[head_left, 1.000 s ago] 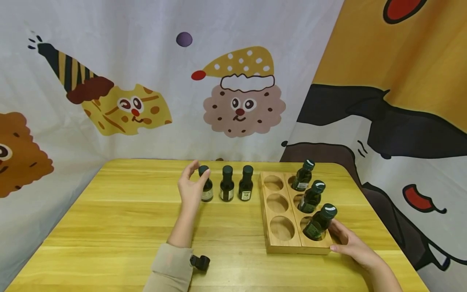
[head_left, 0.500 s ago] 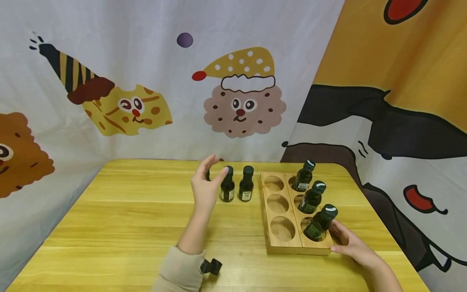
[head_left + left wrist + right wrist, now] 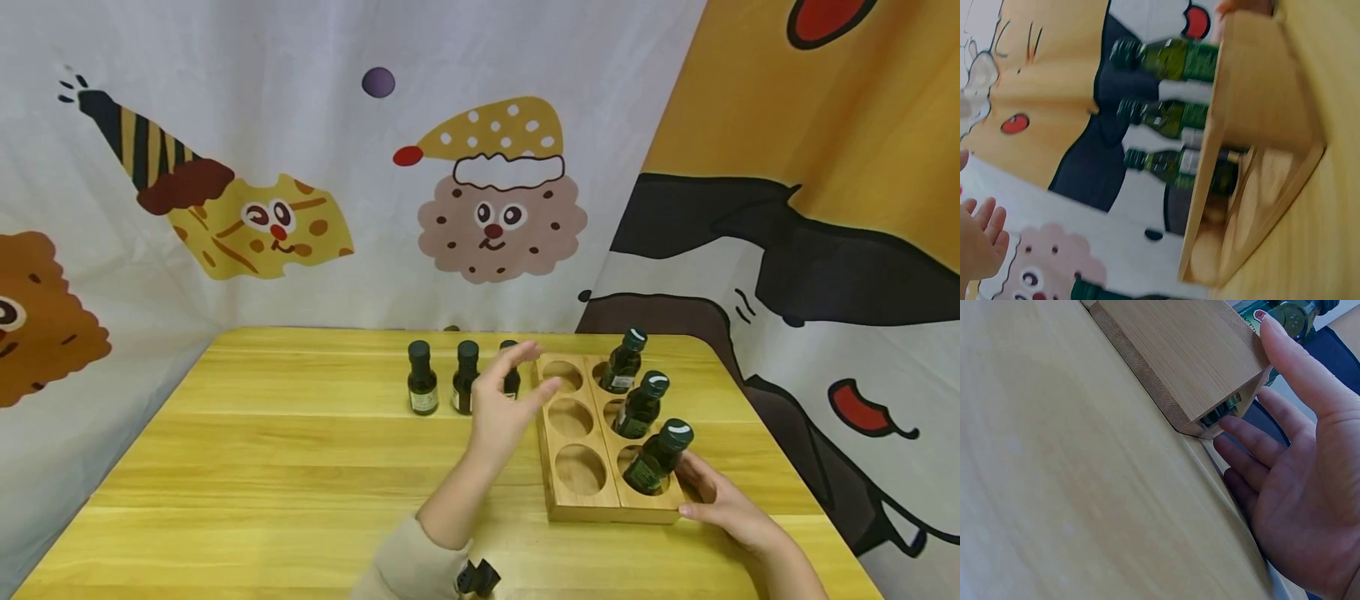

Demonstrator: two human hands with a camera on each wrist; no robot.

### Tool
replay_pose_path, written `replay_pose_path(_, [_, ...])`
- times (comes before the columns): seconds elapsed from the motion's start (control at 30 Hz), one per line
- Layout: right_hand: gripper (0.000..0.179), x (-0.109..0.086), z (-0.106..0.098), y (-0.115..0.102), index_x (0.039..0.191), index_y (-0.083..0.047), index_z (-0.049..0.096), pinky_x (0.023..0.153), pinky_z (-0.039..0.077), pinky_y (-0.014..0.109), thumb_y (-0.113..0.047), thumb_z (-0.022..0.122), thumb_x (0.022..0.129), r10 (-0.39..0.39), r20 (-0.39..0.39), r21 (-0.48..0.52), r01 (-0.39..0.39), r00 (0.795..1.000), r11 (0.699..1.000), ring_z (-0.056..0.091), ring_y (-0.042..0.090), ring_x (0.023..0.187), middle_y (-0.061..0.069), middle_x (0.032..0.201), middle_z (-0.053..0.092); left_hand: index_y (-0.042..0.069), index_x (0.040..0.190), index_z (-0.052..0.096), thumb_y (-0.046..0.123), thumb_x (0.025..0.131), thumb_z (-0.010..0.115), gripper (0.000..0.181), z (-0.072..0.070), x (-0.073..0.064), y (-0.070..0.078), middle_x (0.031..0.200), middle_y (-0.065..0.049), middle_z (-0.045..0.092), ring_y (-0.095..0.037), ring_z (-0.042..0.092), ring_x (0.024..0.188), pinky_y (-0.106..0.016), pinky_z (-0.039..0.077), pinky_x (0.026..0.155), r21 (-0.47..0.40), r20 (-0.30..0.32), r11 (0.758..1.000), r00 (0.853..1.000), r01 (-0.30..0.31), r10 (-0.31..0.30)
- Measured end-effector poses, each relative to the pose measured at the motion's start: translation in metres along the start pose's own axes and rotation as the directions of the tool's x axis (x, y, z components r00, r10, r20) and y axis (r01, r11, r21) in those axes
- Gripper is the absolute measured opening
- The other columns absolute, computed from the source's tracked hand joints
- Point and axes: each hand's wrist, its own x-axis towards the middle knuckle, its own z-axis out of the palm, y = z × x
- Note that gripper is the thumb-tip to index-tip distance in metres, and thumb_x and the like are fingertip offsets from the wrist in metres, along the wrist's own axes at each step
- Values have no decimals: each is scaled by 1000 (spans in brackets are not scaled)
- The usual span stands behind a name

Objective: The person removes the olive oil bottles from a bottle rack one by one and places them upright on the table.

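Note:
My left hand [image 3: 501, 412] is raised with thumb and fingers spread apart, holding nothing. It is in front of the rightmost of three dark green bottles standing in a row on the table, the left one [image 3: 423, 379] in full view, the middle [image 3: 462, 379] and right [image 3: 512, 383] partly hidden. In the left wrist view part of this hand [image 3: 982, 240] shows at the left edge. My right hand [image 3: 723, 504] holds the near right corner of a wooden bottle rack [image 3: 585, 512], thumb on the front and fingers along the side. Three green bottles [image 3: 651, 462] lean in its right column; its left holes hold nothing.
The wooden table [image 3: 262, 467] extends to the left and in front of the rack. Behind it hangs a cartoon-printed curtain [image 3: 300, 108]. A small black device [image 3: 477, 577] sits at my left cuff.
My left hand has moved right, from the left bottle past the middle one to the right one, fingers staying apart. Bottles, rack and right hand have not moved.

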Motion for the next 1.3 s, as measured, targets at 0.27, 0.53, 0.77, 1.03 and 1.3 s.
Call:
replay_pose_path(0.27, [78,1,0,0,145,17,8,94,32,11,3,61,90,-14,14,12,14,1000,1000,39,-8,120,-24,133,42,8,124,61,15,80,79,47,35,-18,1,115,-3,64,-15,57,109,-33,44,96,-34,129,999,992,7,-2])
replay_pose_path(0.53, [75,1,-1,3,146,14,12,95,32,12,4,60,90,-40,11,9,40,999,999,40,-6,122,-20,135,42,10,125,61,18,82,79,47,65,-36,-5,114,0,64,-9,56,107,-31,44,93,28,214,999,977,-21,14])
replay_pose_path(0.77, [76,2,-1,2,146,15,10,94,32,12,0,61,91,-5,14,-8,5,1000,1000,39,-8,121,-20,135,40,7,125,60,21,82,78,48,84,-47,-9,115,-2,64,-8,56,108,-28,44,93,21,260,999,964,50,-53])
replay_pose_path(1.03, [77,1,-2,2,142,21,6,94,31,10,5,60,90,-45,20,2,45,999,999,37,-11,120,-27,133,39,11,126,61,28,83,77,48,107,-54,-20,115,6,63,-1,54,107,-24,46,88,68,296,990,946,121,-136])
replay_pose_path(1.3, [82,0,1,-1,141,23,6,91,30,8,0,64,88,24,-8,-10,-24,1000,1000,34,-16,116,47,140,10,10,123,63,25,81,79,48,123,-59,-28,112,9,61,0,54,103,-22,46,87,88,310,988,939,129,-150])
